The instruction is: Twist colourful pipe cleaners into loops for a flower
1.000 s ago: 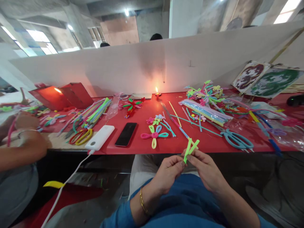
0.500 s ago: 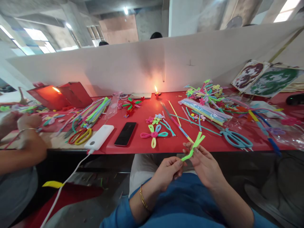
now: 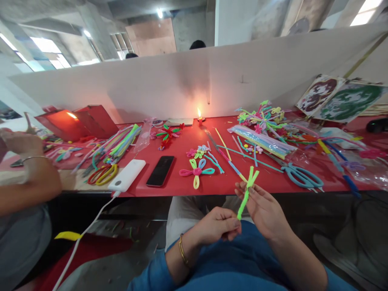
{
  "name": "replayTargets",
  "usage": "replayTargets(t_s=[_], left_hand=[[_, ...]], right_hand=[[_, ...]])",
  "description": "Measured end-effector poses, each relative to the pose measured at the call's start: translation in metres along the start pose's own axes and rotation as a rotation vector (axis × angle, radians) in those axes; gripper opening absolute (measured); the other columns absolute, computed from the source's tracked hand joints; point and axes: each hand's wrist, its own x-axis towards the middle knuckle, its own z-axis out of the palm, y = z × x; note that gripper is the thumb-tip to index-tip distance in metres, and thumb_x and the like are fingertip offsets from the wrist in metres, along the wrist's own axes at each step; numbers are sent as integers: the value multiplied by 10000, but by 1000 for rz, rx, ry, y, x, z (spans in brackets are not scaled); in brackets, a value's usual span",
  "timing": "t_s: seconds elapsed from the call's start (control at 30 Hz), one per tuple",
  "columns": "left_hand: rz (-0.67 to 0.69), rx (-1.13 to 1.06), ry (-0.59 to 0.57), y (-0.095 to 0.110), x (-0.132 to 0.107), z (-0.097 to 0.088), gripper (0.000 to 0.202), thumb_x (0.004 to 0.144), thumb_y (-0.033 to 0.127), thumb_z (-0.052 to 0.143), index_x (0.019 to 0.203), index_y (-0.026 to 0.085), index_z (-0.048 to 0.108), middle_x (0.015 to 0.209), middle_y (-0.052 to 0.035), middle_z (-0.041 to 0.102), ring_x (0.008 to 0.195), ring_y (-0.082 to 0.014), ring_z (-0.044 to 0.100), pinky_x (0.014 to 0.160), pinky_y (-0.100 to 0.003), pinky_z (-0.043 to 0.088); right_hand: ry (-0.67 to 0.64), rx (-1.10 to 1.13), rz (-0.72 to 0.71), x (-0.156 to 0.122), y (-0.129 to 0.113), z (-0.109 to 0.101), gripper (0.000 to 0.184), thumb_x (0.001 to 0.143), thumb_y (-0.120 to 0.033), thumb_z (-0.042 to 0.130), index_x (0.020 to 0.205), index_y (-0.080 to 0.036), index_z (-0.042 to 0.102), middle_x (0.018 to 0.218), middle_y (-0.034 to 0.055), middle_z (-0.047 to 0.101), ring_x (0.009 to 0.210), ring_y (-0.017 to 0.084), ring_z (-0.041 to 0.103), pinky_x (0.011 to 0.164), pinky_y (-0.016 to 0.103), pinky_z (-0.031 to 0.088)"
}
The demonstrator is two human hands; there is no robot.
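A bright green pipe cleaner, twisted along its lower part and with its upper ends spread apart, is held between my hands just off the table's front edge. My left hand pinches its lower end. Thumb and fingers of my right hand grip it higher up, below the split ends. On the table past my hands lies a multicoloured pipe-cleaner flower with looped petals. A thin striped stick points toward my right hand, beside small flowers.
A lit candle burns at the back of the red table. Blue-handled scissors lie at right, near bagged pipe cleaners. A phone and white power bank lie left. Another person's arm works at far left.
My left hand has moved down and slightly right, turning the green pipe cleaner more upright. My right hand keeps its grip. The other person's hand at far left has lifted.
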Motion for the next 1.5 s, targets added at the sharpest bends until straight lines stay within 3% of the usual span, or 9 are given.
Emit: replayTargets(t_s=[0.17,0.33,0.4,0.5,0.67,0.83,1.17,1.33,1.5], left_hand=[[-1,-193,3,-13,5,-10,449,654,577,526,529,147,499,392,32,440,310,-51,319,342,-204,190],[153,66,473,1,9,-7,367,758,473,472,686,125,562,621,-12,541,551,-93,459,509,-206,329],[256,108,556,10,10,-2,312,774,428,477,757,130,567,688,-9,536,620,-97,450,575,-209,344],[282,55,483,17,13,7,275,754,415,518,761,141,543,636,21,481,585,-87,415,560,-209,335],[140,-194,395,16,14,14,311,699,441,574,655,152,467,554,34,483,478,-71,437,463,-202,289],[160,-288,415,16,12,13,264,646,362,648,680,139,511,566,38,505,424,-41,396,429,-192,265],[179,-348,402,10,12,11,257,611,336,679,666,140,523,546,39,520,412,-37,389,425,-188,237],[198,-164,511,10,13,11,243,624,347,652,638,140,526,502,53,472,426,-47,370,430,-190,267],[246,-3,611,8,15,13,203,659,319,614,631,140,521,501,53,442,451,-54,349,438,-190,274]], right_hand=[[9,-174,-143,4,1,-5,137,635,-315,686,710,-212,636,765,11,660,843,201,599,809,372,442],[-45,-683,-358,5,0,-17,144,766,-331,541,708,-204,578,886,30,631,869,191,568,774,305,429],[-130,-839,-385,2,1,-15,134,773,-301,528,700,-198,572,946,40,610,902,194,555,794,298,415],[-204,-933,-392,-4,1,-8,125,778,-282,511,709,-195,568,969,54,589,921,199,544,787,301,415],[-190,-872,-300,-8,1,-4,118,763,-310,535,782,-203,578,834,44,592,797,187,557,686,295,452],[-223,-673,-174,-6,6,-11,195,790,-332,516,924,-205,581,773,16,574,699,147,544,651,269,463],[-197,-645,-127,-8,5,-7,209,757,-358,548,874,-189,583,833,33,603,665,144,556,591,250,461],[-167,-920,-318,-8,0,-7,138,763,-302,535,704,-181,563,810,51,587,777,186,562,693,286,446],[-181,-1120,-472,-11,-5,-5,119,772,-268,513,739,-194,600,919,73,575,912,216,546,812,323,411]])
